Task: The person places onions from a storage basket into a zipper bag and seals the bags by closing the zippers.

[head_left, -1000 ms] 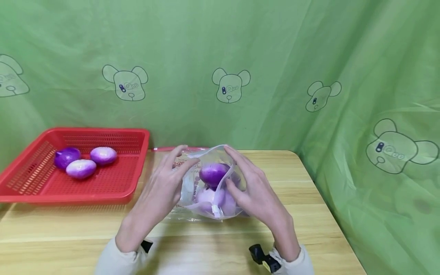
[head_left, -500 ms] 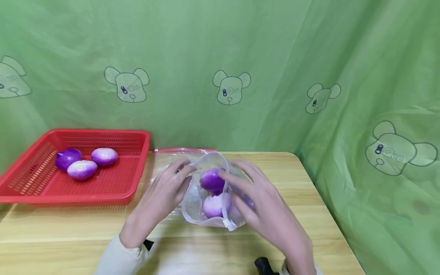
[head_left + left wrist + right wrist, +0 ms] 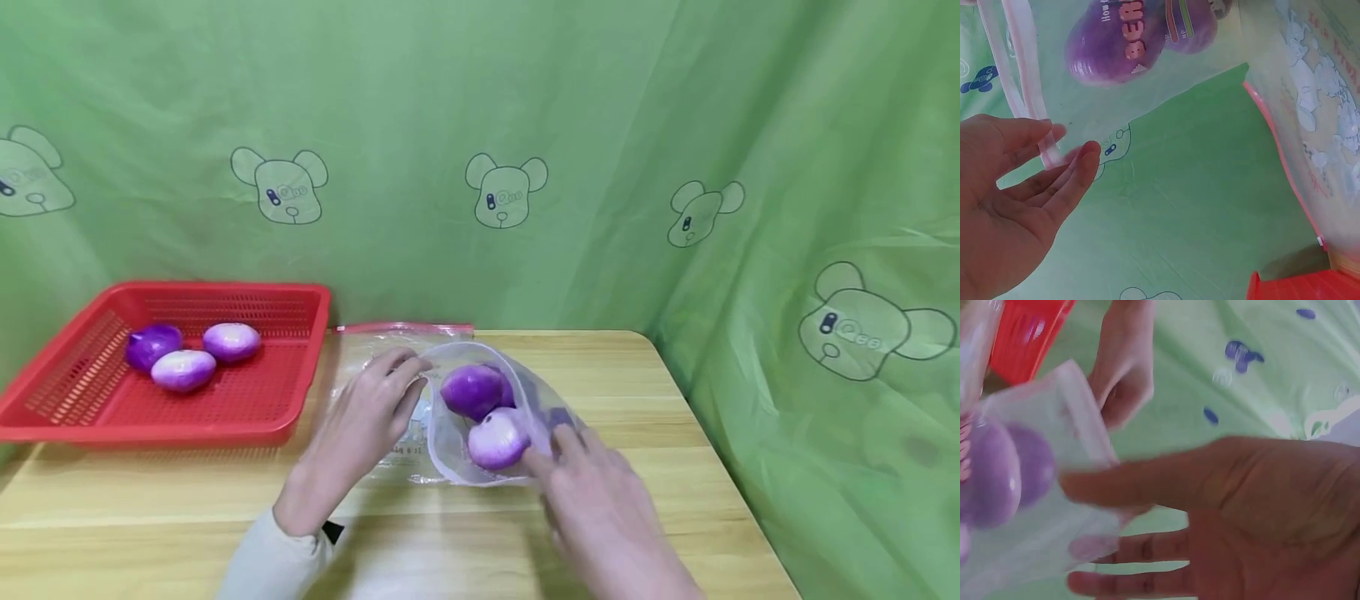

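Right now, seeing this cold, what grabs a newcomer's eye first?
Probably the bright red basket on the left, with three onions inside. Then the open translucent bag near the middle, its rim pinched by the left hand, with more purple onions inside. Behind it all, a green curtain printed with animal heads.

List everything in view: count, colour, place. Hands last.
Basket: one, red, left on table.
Basket onions: three, purple and white, inside basket.
Open bag: one, translucent, between hands.
Bagged onions: at least three, purple and white, inside open bag.
Flat bag: one, clear, pink-red edge, right of basket.
Table: one, pale wood.
Curtain: green, behind, face prints.
Sleeve: one, whitish, left arm.
Left hand: one, pinching bag rim.
Right hand: one, blurred, at bag's right.
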The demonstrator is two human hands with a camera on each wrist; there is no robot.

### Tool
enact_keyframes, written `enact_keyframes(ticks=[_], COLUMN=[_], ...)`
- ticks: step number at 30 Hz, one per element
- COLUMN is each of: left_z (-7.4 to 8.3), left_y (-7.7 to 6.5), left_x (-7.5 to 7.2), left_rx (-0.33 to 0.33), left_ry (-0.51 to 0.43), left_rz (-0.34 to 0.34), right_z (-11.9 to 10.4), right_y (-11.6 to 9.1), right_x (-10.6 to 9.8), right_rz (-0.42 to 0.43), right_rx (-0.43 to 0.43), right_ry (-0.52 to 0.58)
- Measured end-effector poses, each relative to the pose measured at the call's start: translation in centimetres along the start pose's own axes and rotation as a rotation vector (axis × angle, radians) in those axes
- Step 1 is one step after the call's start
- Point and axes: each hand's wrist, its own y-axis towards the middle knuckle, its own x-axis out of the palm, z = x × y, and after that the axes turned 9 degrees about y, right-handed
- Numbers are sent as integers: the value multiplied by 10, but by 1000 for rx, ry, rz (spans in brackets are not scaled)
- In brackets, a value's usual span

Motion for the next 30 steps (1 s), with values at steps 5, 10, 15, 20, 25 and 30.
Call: enact_keyframes(ticks=[5,10,15,20,25,30], left_z=[-3,-3,3,9,6,0], left_y=[1,1,2,5,6,7], left_x=[0,2,3,-5,-24,-40], left_rx=[-30,-52,-64,-94,-93,-93], left_ry=[-2,-37,-204,-379,-354,-306], left_rz=[13,0,47,114,220,371], right_z=[25,53,66,63,52,44], right_y=[8,17,26,38,52,65], right_x=[-10,-16,-23,-27,-26,-23], right_rz=[218,500,786,1024,1175,1207], right_rx=[70,42,-25,-79,-112,-173], right_ry=[87,188,276,357,463,573])
